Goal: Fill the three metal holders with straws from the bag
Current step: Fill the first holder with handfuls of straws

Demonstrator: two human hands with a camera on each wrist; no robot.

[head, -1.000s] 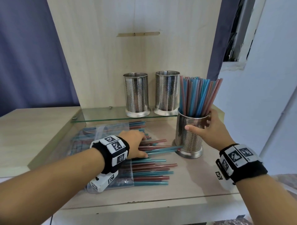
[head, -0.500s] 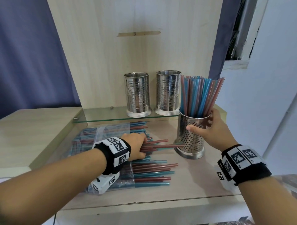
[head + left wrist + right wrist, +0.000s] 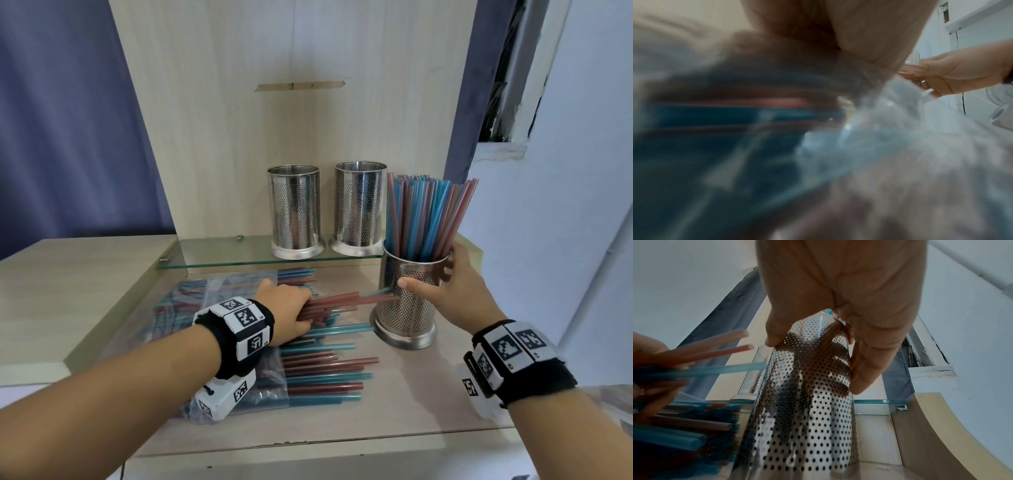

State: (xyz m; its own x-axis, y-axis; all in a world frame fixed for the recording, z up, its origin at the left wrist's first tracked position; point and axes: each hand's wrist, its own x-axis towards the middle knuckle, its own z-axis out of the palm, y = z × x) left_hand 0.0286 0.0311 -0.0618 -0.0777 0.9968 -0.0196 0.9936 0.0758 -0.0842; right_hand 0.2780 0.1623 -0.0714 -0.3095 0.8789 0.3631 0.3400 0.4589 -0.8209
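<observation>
My right hand [image 3: 445, 284] grips a perforated metal holder [image 3: 407, 308] that stands on the wooden desk and is packed with red and blue straws [image 3: 424, 212]. In the right wrist view the thumb and fingers [image 3: 865, 369] curl round the holder's wall [image 3: 803, 402]. My left hand [image 3: 291, 311] grips a small bunch of red and blue straws [image 3: 342, 301], lifted off the pile with their tips near the holder [image 3: 719, 356]. A clear plastic bag [image 3: 219, 294] of straws lies flat under the left wrist. Two empty holders [image 3: 296, 212] [image 3: 359, 209] stand on the glass shelf.
Loose straws [image 3: 325, 373] spill from the bag's mouth across the desk toward its front edge. The glass shelf [image 3: 219, 253] juts out low over the desk's back. A wooden back panel [image 3: 291, 120] rises behind; a white wall is on the right.
My left hand has closed round a bunch of straws and raised it off the pile, pointing it right toward the held holder. The right hand has stayed on the holder.
</observation>
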